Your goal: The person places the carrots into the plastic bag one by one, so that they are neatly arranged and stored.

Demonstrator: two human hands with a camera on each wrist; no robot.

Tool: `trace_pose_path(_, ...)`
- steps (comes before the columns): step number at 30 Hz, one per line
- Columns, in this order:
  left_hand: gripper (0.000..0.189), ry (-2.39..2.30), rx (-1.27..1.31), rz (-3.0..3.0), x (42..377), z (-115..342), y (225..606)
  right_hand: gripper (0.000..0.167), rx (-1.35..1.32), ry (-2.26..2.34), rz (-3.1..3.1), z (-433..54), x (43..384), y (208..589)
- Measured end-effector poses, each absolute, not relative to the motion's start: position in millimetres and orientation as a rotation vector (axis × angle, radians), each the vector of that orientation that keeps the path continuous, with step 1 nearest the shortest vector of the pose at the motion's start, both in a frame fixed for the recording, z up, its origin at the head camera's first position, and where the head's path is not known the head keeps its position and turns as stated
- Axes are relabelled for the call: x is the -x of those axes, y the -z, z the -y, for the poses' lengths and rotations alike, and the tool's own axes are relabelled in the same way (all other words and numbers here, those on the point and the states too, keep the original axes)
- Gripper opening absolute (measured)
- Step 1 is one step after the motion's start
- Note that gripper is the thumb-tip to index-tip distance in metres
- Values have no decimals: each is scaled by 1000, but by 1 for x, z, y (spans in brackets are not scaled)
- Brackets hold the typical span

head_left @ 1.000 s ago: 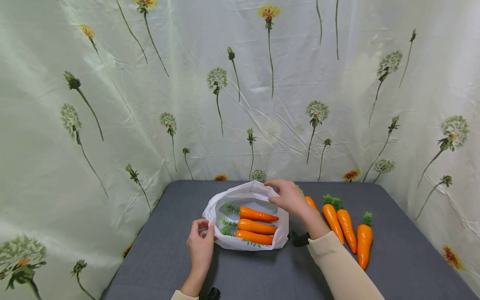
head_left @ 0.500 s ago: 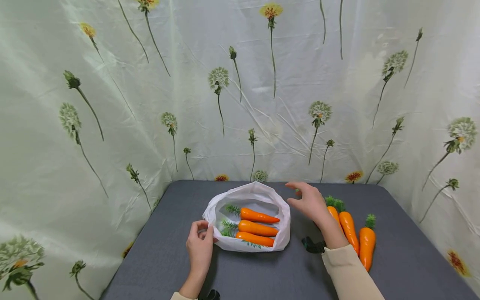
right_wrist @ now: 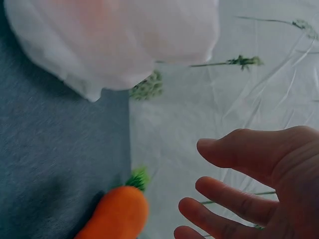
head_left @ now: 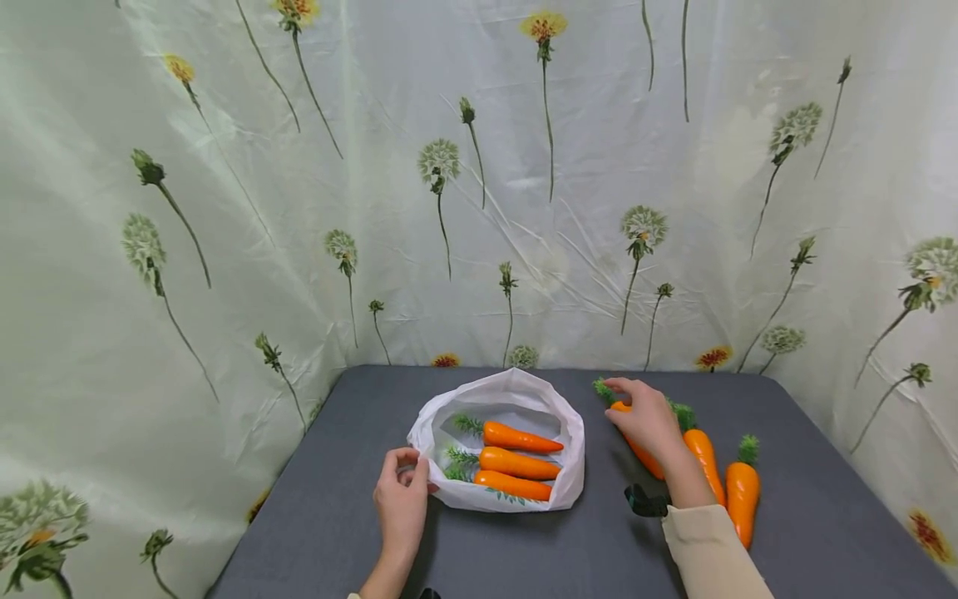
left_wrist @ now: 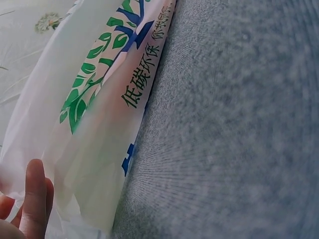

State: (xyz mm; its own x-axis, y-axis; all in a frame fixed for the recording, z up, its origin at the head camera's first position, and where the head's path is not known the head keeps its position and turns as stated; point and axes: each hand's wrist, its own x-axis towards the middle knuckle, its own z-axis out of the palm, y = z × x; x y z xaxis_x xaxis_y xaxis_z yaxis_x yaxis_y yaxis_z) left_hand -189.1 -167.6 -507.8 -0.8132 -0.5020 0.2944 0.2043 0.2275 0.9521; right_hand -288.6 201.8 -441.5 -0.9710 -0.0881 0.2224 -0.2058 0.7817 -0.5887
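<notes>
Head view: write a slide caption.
Left hand at a white bag holding three carrots; right hand over a loose carrot.

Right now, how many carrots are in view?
6 visible. In the white bag: far carrot, middle carrot, near carrot. On the table: left carrot at the right hand, next carrot, rightmost carrot. Another may be hidden behind that hand or wrist.

Left hand [head_left: 402, 491]: fingers bent toward thumb, pinch pose. Left forearm [head_left: 385, 572] runs forward, leaning slightly inward. Right hand [head_left: 649, 416]: farther forward, thumb and fingers parted in loose C. Right forearm [head_left: 693, 481] angles inward, cream sleeve [head_left: 714, 553] short of wrist.
</notes>
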Motion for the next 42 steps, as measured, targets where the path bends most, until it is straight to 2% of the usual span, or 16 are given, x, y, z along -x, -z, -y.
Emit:
trace_pose_path(19, 13, 1644, -280, 1938, 186, 167, 506, 53, -143, -827, 2915, -219, 300, 472)
trace_pose_path(27, 12, 1631, -284, 1947, 188, 166, 504, 64, -146, -833, 2945, -220, 303, 473)
trace_pose_path(42, 11, 1629, -272, 1962, 187, 168, 507, 73, -168, -803, 3008, -216, 303, 482)
